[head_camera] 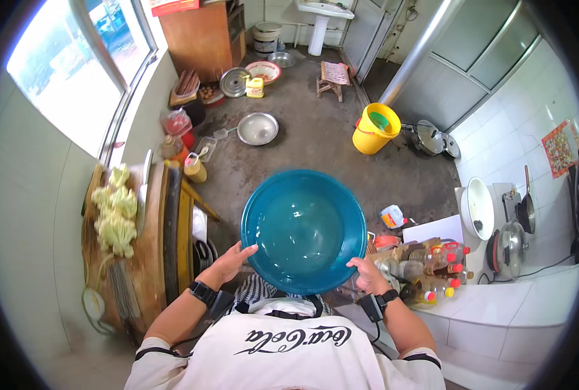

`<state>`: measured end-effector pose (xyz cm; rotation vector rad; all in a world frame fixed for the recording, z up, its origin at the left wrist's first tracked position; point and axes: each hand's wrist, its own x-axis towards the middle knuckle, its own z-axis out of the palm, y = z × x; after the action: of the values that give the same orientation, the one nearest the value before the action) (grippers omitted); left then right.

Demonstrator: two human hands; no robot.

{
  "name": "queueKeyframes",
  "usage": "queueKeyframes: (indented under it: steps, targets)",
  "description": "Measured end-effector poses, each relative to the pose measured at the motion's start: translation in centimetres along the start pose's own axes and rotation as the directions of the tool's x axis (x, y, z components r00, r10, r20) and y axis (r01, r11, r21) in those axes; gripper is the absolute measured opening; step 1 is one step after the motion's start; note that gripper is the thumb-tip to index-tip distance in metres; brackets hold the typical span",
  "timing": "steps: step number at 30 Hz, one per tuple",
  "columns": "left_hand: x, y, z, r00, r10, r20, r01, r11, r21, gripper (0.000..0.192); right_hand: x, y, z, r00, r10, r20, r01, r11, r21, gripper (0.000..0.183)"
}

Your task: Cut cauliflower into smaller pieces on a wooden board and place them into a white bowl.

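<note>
A large round blue-green plastic basin (301, 229) is held in front of my body, with what looks like clear water in it. My left hand (233, 263) grips its rim at the lower left, thumb over the edge and fingers hidden beneath. On the lower right, my right hand (369, 274) clasps the rim in the same way. Cauliflower florets (116, 214) lie on a wooden board (148, 273) to the left, beside a large knife (144, 187). Bottles with red and yellow caps (438, 268) stand close to the right of my right hand.
Beyond the basin, a metal bowl (257, 128) and a yellow bucket (374, 131) stand on the floor. A small stool (334, 78) is farther back. On the right counter are a white bowl (479, 208) and a lidded pan (509, 249). A sink (324, 9) stands at the back.
</note>
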<state>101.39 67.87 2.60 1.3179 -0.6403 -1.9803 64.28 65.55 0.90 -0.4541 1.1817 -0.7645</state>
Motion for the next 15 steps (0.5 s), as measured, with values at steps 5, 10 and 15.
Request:
queueKeyframes:
  steps: [5, 10, 15]
  targets:
    - [7.7, 7.4, -0.2, 0.997, 0.042, 0.058, -0.046, 0.996, 0.078, 0.055, 6.2, -3.0, -0.4, 0.995, -0.091, -0.044, 0.092, 0.996, 0.023, 0.023]
    - [17.3, 13.3, -0.4, 0.996, -0.053, 0.066, 0.041, 0.986, 0.164, 0.044, 12.3, -10.9, 0.7, 0.990, -0.108, -0.094, 0.099, 0.990, -0.101, 0.016]
    - [24.7, 20.2, 0.7, 0.998, -0.051, 0.044, 0.044, 0.987, 0.156, 0.042, 20.4, -18.1, 0.2, 0.992, -0.125, -0.023, 0.124, 0.991, -0.041, 0.011]
